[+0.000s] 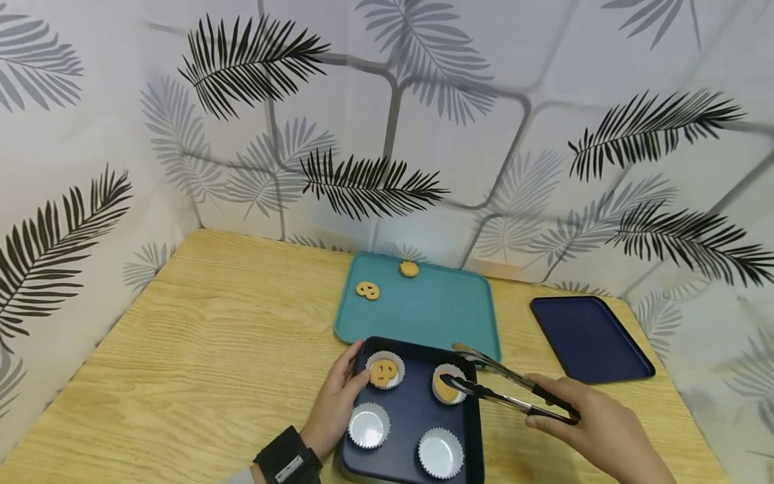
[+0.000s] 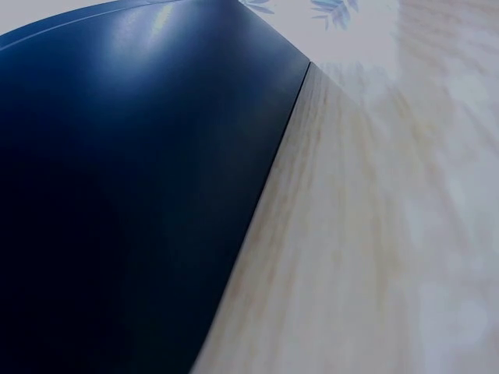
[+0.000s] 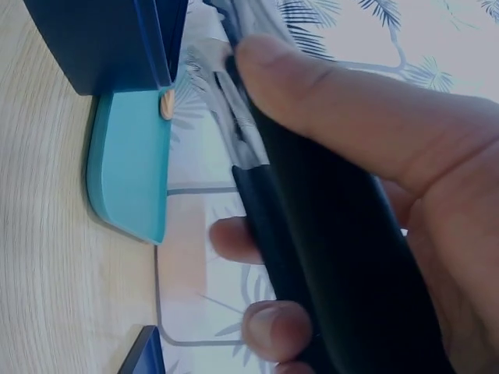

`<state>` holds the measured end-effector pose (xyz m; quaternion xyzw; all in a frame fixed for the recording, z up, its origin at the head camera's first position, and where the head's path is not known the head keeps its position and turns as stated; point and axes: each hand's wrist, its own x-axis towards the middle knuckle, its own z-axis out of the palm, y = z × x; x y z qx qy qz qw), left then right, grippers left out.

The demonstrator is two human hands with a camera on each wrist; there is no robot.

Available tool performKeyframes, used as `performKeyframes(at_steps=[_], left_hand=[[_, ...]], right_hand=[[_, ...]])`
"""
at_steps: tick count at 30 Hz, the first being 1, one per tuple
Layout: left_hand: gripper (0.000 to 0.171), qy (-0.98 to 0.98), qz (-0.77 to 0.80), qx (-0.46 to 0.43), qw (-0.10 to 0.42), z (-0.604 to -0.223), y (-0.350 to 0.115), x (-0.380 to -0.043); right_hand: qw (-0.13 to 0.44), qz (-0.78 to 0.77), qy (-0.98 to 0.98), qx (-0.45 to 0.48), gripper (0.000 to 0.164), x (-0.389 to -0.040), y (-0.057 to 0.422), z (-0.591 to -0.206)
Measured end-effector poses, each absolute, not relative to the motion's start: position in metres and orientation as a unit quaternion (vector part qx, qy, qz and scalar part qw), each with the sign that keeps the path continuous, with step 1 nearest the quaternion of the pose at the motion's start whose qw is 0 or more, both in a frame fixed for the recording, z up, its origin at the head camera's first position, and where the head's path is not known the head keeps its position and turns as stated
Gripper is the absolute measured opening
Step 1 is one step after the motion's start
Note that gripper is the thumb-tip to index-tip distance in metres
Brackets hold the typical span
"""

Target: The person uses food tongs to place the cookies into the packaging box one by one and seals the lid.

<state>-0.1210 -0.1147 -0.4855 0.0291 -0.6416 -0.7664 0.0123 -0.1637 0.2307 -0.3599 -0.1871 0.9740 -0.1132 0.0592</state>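
Note:
My left hand (image 1: 338, 396) grips the left rim of a deep dark navy baking pan (image 1: 411, 417), its thumb over the edge. In the pan stand several white fluted baking cups. The far left cup (image 1: 394, 358) holds a pretzel-shaped cookie (image 1: 383, 373), and the far right one holds another cookie (image 1: 446, 392). Both near cups, one baking cup (image 1: 369, 426) on the left and one baking cup (image 1: 441, 454) on the right, have bare bottoms. My right hand (image 1: 589, 417) holds metal tongs (image 1: 514, 400) with black handles, arms spread; one tip overlaps the far right cup.
Behind the pan lies a teal tray (image 1: 435, 309) with a pretzel-shaped cookie (image 1: 367, 290) and a pineapple-shaped cookie (image 1: 409, 269). A flat navy tray (image 1: 592, 339) sits at the right of the wooden table (image 1: 211, 343). Leaf-patterned cloth (image 1: 338, 101) hangs behind.

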Motion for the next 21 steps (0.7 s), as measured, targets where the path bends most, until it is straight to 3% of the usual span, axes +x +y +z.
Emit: performKeyframes(at_steps=[9,21], left_hand=[[0.056,-0.640,-0.768,0.018,0.018,-0.485,-0.115,-0.121],[0.057,-0.638,-0.769,0.009,0.028,-0.489,-0.116,-0.121]], right_hand=[[0.003,-0.138,0.967,-0.213,0.069,-0.184,0.223,-0.369],[0.071,-0.138,0.970,-0.185,0.076,-0.219,0.201,-0.383]])
